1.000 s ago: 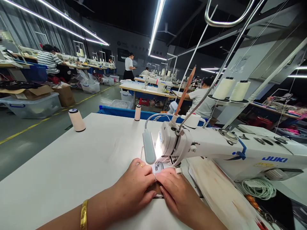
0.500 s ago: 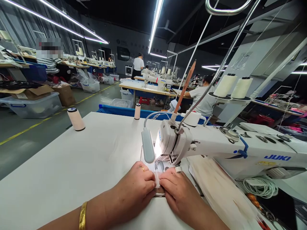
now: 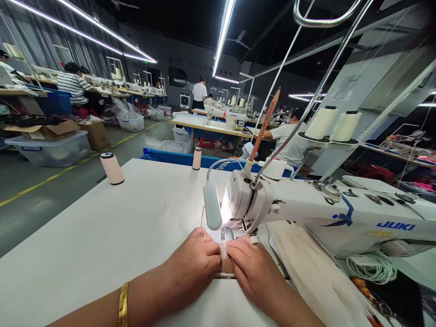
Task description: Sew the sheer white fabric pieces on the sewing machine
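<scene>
A small piece of whitish, sheer fabric (image 3: 223, 250) lies at the needle area of a white sewing machine (image 3: 299, 200). My left hand (image 3: 194, 263) has its fingers curled and closed at the fabric's left edge. On the other side, my right hand (image 3: 254, 270) presses bent fingers together on the right edge, just under the machine head. Both hands rest low on the white table (image 3: 136, 218). A grey lamp (image 3: 212, 208) lights the spot. The presser foot is partly hidden, and much of the fabric is covered by my fingers.
Two pale pink thread spools, one left (image 3: 112, 169) and one farther back (image 3: 196, 159), stand on the table. A pencil (image 3: 267, 120) sticks up from the machine head. Beige material (image 3: 306, 263) and a coiled white cable (image 3: 371, 267) lie right. Other people work at tables beyond.
The near end of the fabric has moved slightly forward, toward the needle. Both hands keep nearly the same place and grip. The whole view has shifted a little.
</scene>
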The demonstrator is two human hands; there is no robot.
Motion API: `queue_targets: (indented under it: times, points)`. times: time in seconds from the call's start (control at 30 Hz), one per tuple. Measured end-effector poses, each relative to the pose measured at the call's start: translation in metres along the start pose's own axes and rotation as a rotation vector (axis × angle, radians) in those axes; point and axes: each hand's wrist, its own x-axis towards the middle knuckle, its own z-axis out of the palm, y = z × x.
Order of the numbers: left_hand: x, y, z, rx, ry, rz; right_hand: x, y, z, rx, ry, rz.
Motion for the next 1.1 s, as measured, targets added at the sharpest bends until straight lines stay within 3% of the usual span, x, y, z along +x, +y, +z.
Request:
queue_targets:
  times: [0.43,0.73,0.97,1.1]
  points:
    - [0.007,-0.013,0.009,0.099,0.050,-0.033,0.007,0.007,0.010,-0.053,0.017,0.106]
    - [0.018,-0.013,0.008,0.158,-0.008,-0.112,0.007,0.013,0.019,-0.079,-0.005,0.188]
    - [0.016,-0.014,0.009,0.173,-0.050,-0.193,0.008,0.010,0.016,-0.067,-0.005,0.184]
    - [0.018,-0.016,0.007,0.145,-0.084,-0.243,0.008,0.008,0.016,-0.012,0.062,0.121]
